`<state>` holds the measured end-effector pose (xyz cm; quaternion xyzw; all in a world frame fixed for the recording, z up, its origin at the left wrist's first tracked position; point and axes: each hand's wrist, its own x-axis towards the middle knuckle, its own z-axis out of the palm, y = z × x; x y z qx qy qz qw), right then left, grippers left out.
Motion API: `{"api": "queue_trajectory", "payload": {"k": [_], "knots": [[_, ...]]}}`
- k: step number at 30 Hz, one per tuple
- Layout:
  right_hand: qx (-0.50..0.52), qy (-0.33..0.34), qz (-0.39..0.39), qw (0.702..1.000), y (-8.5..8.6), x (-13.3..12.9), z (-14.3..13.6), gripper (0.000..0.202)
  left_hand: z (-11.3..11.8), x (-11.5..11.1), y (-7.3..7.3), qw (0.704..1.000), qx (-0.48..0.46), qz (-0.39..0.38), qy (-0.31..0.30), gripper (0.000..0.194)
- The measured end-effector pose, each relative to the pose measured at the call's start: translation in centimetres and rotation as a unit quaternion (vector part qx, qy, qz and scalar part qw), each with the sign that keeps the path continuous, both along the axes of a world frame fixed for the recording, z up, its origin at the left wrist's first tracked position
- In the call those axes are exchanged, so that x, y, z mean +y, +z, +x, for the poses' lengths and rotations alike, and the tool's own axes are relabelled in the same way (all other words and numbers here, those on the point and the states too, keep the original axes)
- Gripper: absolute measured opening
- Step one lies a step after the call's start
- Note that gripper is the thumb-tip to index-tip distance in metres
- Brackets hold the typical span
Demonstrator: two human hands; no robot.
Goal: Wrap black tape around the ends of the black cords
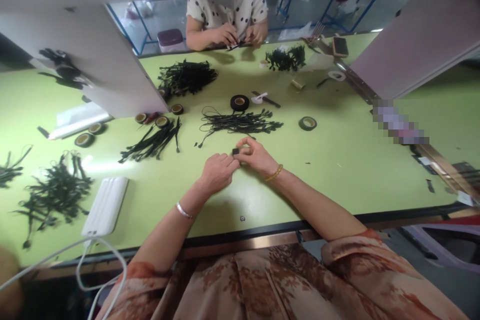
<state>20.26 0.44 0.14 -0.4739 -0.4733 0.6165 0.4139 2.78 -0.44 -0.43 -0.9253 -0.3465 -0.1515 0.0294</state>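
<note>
My left hand [220,172] and my right hand [257,157] meet above the green table [285,185]. Between their fingertips is a small black piece [235,152], gripped from both sides. A silver bangle circles the left wrist, a yellow bracelet the right. Just beyond my hands lies a bundle of thin black cables [240,122], with a large roll of black tape [239,103] behind it. Another tape roll [308,123] rests to the right. Whether a cable runs from the black piece into my fingers is hidden.
More black cable bundles lie at the left [153,142] and the back [189,77]. A white power bank [105,206] with a cable sits front left. Across the table, a person in a dotted top [227,15] handles a dark piece.
</note>
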Motion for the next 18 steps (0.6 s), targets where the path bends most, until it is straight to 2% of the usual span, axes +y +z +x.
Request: {"api": "queue_trajectory", "payload": {"k": [3,7,9,12,15,18], "knots": [[0.058,-0.06,0.008,0.996,-0.4,-0.2,-0.6,0.042,0.3,-0.2,-0.2,0.999,-0.005,-0.019,0.029,0.019],[0.159,-0.104,-0.013,0.982,-0.7,0.0,-0.6,0.049,0.8,-0.7,0.1,0.993,-0.003,-0.077,0.091,0.026],[0.189,-0.117,0.003,0.975,-0.4,0.3,-0.2,0.048,1.1,-0.9,0.4,0.985,0.012,-0.119,0.121,0.03],[0.208,-0.101,0.037,0.972,0.2,0.5,0.6,0.047,1.4,-0.9,0.7,0.969,0.015,-0.186,0.161,0.029],[0.204,-0.07,0.068,0.974,0.7,0.4,1.2,0.046,1.2,-0.6,0.6,0.948,-0.039,-0.243,0.201,0.026],[0.159,-0.047,0.122,0.979,0.9,0.2,1.6,0.044,0.7,-0.1,0.1,0.909,-0.18,-0.31,0.211,0.024]]}}
